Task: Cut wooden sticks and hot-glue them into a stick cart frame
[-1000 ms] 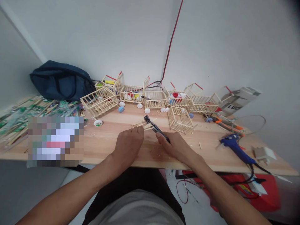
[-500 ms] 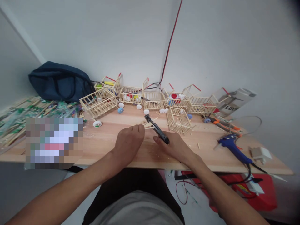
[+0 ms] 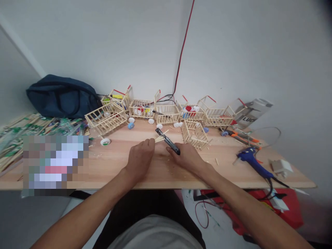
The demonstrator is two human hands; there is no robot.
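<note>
My left hand (image 3: 141, 157) is closed around thin wooden sticks (image 3: 159, 139), whose ends point right from its fingertips. In my right hand (image 3: 188, 155) is a dark grey multi-tool (image 3: 169, 143), its head tilted up to the left. The tool crosses the sticks just beyond my left fingers, and its jaws are too small to make out clearly. Close behind my right hand an unfinished-looking wooden stick frame (image 3: 194, 133) lies on the table. Small wooden stick carts (image 3: 167, 114) with bottle-cap wheels and red handle bars line the wall.
On the wooden table (image 3: 116, 173), a blue glue gun (image 3: 254, 162) and orange-handled pliers (image 3: 241, 136) lie at right. A dark blue bag (image 3: 63, 97) stands back left, behind wrapped chopsticks (image 3: 15, 148). A white box (image 3: 254, 112) leans at the wall. Wood scraps dot the tabletop.
The whole view has shifted slightly, so things appear a little left and lower. Both hands keep their holds, with the multi-tool still across the sticks.
</note>
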